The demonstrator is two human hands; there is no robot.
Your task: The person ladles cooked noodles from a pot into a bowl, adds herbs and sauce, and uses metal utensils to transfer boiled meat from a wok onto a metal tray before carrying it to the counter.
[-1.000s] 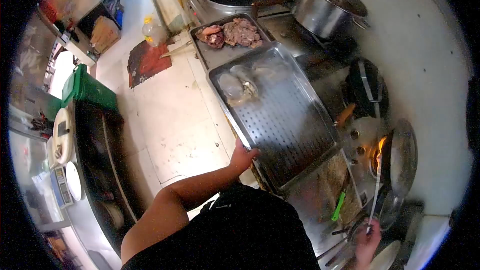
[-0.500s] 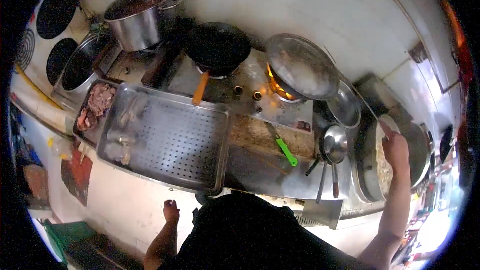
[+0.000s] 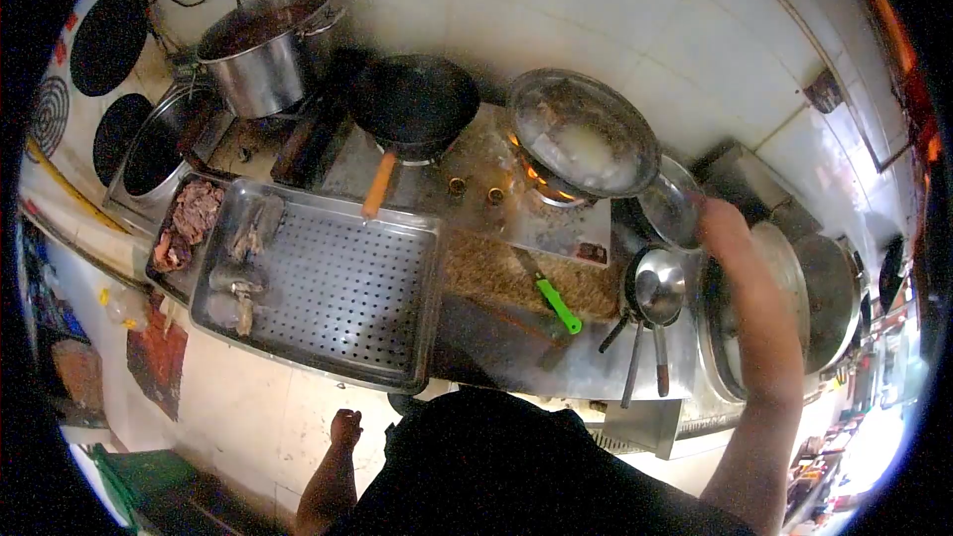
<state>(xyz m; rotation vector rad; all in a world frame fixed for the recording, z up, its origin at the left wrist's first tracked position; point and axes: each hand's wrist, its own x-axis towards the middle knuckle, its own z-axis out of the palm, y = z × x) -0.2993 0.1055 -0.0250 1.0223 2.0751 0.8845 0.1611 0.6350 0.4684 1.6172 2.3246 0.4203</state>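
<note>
Tiled wall (image 3: 596, 0) backs our stove (image 3: 347, 174). From the left we see a tall pot (image 3: 260, 84), meat (image 3: 197, 213) and a perforated tray (image 3: 338, 283). Nearer than the tray, our left hand (image 3: 345, 427) hangs loosely curled; we cannot tell if it holds anything. Farther right, the grey wok (image 3: 586, 144) sits over flames (image 3: 537, 177); just right of it, our blurred right hand (image 3: 730, 225) looks curled, its grip unclear.

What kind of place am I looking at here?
It looks like a working kitchen, perhaps a restaurant's. A pan sits over flames, a big steel pot stands further left, and chunks of meat lie near it.
</note>
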